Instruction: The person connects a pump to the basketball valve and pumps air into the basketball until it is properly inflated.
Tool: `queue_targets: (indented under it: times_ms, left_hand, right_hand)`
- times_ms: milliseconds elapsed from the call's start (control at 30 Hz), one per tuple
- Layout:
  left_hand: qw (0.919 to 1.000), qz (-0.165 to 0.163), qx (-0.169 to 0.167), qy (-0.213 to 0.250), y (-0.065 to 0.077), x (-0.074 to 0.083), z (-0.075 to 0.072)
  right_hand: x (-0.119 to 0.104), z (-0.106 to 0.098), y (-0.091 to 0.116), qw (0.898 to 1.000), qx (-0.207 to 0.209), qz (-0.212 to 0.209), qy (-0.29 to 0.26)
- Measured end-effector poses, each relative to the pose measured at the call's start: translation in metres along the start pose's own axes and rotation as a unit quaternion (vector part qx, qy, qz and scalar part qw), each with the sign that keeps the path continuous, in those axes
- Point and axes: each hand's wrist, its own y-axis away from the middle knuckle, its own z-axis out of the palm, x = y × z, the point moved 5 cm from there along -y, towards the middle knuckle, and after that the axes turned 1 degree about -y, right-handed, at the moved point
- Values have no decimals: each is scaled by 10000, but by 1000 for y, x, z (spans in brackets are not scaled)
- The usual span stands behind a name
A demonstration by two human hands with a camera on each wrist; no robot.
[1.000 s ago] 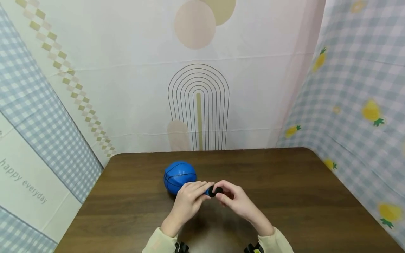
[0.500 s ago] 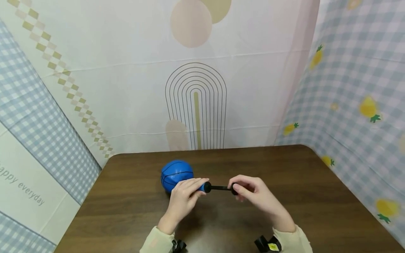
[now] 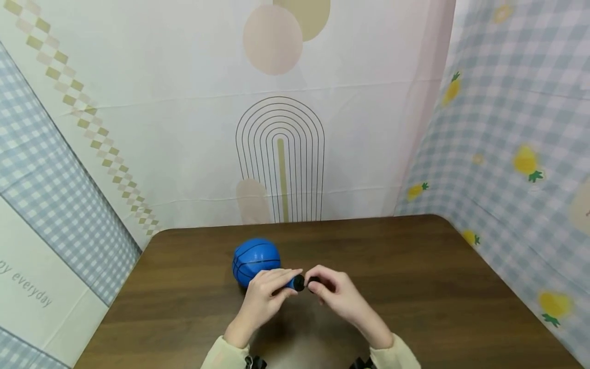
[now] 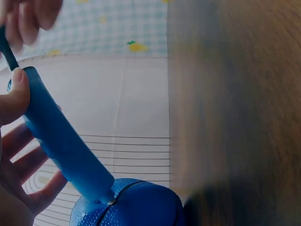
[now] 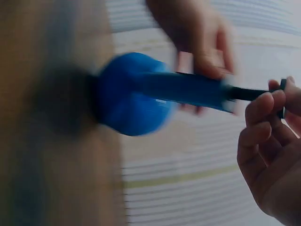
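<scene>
A blue ball with black basketball lines (image 3: 255, 253) sits on the table, looking a little dented. In the left wrist view the nozzle end of a blue hand pump (image 4: 70, 139) meets the ball. My left hand (image 3: 264, 300) grips the pump's barrel, thumb near its black-capped end. My right hand (image 3: 343, 297) pinches the pump's black handle (image 3: 314, 281) between thumb and fingers. A short length of black rod (image 5: 249, 94) shows between handle and barrel in the right wrist view. The pump lies roughly level above the table, pointing left to the ball.
The brown wooden table (image 3: 392, 256) has rounded far corners. A white patterned cloth (image 3: 369, 154) hangs behind it, with checked cloth (image 3: 498, 128) along the right side and more on the left.
My right hand first drew the handle out to the right, baring the rod, then pushed it back left close to the barrel. My left hand keeps its grip, with the ball beside it.
</scene>
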Motion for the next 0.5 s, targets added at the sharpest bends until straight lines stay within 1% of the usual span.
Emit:
queue_targets:
  times_ms: [100,167,233,300,400,500]
  left_hand:
    - [9999,113,56,-105,1,1,-1]
    - [9998,82,71,-173,1,1,0]
    - [9998,16,62,-210,1,0,1]
    - [9997,-86,-6,-220,0,-2,1]
    - [9993,-266,-74,-266,0,-7,0]
    - [9984,-466,-73,-297,1,-13,-4]
  right_hand:
    - [11,11,-1,9999,54,157,4]
    - [14,12,-1,9997,73,234,37]
    - [12,9,-2,9995,50,292,118]
    - [8,3,-2,9993,28,344,158]
    - [-6,-8,-2,9992,142,326,171]
    - [-24,-18,1,9993,357,119,57]
